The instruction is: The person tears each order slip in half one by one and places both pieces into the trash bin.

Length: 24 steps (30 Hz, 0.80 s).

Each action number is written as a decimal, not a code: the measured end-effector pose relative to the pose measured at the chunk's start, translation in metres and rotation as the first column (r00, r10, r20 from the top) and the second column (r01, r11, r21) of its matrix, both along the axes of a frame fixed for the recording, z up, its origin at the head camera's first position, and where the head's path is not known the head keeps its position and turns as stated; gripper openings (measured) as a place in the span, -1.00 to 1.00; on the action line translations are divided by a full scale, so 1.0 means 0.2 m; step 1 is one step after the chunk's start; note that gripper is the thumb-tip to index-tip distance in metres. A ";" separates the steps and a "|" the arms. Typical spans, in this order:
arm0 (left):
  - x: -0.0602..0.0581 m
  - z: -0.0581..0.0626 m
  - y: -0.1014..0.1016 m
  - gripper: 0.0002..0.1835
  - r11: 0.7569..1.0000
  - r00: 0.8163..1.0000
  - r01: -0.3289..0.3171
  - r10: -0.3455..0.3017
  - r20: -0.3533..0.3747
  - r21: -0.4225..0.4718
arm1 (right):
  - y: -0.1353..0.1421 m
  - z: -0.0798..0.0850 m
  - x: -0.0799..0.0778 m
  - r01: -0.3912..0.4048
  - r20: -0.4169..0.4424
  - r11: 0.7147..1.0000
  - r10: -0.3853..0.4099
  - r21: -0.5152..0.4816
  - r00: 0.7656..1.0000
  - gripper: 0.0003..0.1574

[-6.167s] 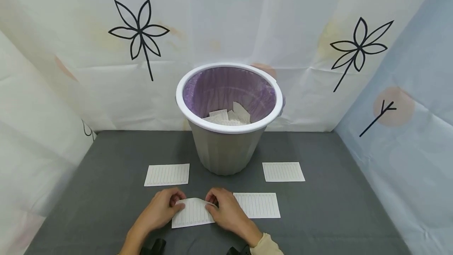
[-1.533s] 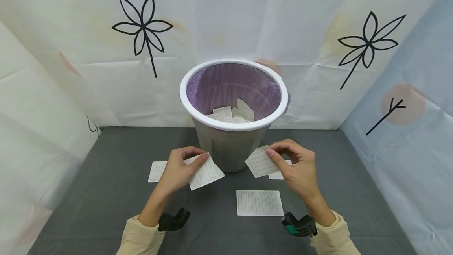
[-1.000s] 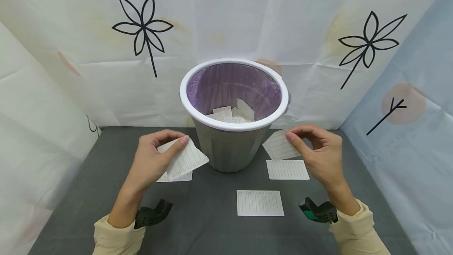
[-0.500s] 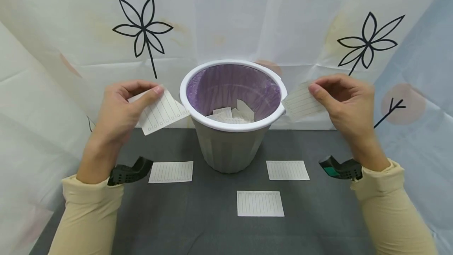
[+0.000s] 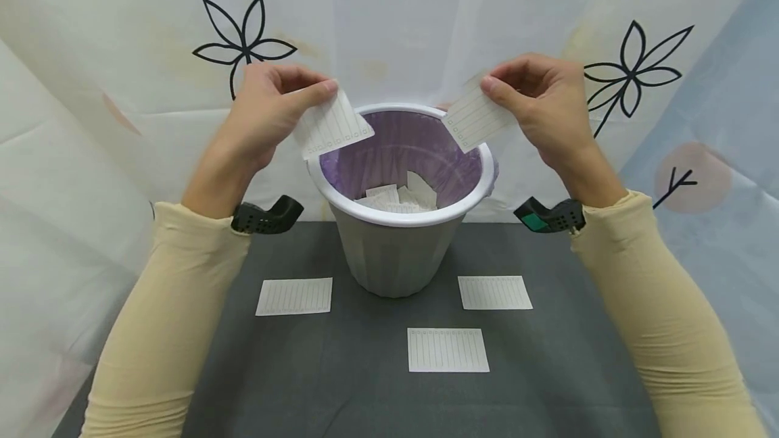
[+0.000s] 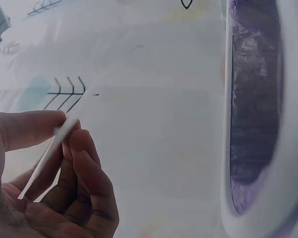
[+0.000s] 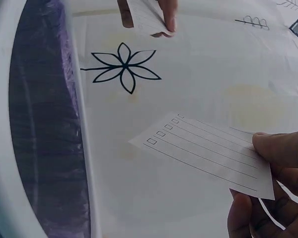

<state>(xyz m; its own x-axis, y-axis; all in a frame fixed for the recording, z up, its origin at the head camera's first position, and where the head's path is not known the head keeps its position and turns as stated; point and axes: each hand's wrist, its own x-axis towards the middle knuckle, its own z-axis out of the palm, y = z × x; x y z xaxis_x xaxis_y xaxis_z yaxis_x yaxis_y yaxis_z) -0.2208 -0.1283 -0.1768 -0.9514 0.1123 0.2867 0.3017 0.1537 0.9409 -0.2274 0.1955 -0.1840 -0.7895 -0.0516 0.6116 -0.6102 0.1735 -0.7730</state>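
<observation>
Above the left part of the bin's rim, my left hand (image 5: pixel 274 103) pinches a torn piece of lined paper (image 5: pixel 331 127) between thumb and fingers. My right hand (image 5: pixel 541 100) pinches another torn lined piece (image 5: pixel 475 117) over the rim's right side; small checkboxes run along one edge, seen closely in the right wrist view. Both pieces hang tilted, apart from each other. Below them stands a grey wastebasket (image 5: pixel 392 259) with a white rim and a purple liner (image 5: pixel 395 147). Paper scraps (image 5: pixel 395 198) lie inside it.
Three whole lined sheets lie on the dark grey tabletop (image 5: pixel 341 391): a left sheet (image 5: pixel 295 297), a right sheet (image 5: pixel 494 293) and a front sheet (image 5: pixel 447 350). Pale printed cloth (image 5: pixel 389 19) hangs behind and along the sides.
The sheet both hands held over the table is now in two pieces, one in each hand. Both hands rose, spread outward, then came inward above the bin's rim.
</observation>
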 end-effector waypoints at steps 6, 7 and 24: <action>-0.11 0.06 0.12 -0.76 0.996 0.997 0.018 -0.011 0.082 -0.084 | -0.12 0.02 -0.10 -0.005 0.035 0.994 0.001 0.112 0.999 -0.96; -0.13 0.07 0.14 -0.76 0.995 0.996 0.022 -0.013 0.092 -0.095 | -0.13 0.02 -0.11 -0.011 0.041 0.992 0.006 0.124 0.999 -0.96; -0.23 0.03 0.26 -0.77 0.944 0.992 0.113 -0.088 0.095 -0.310 | -0.19 -0.02 -0.20 -0.052 0.164 0.953 0.003 0.297 0.986 -0.79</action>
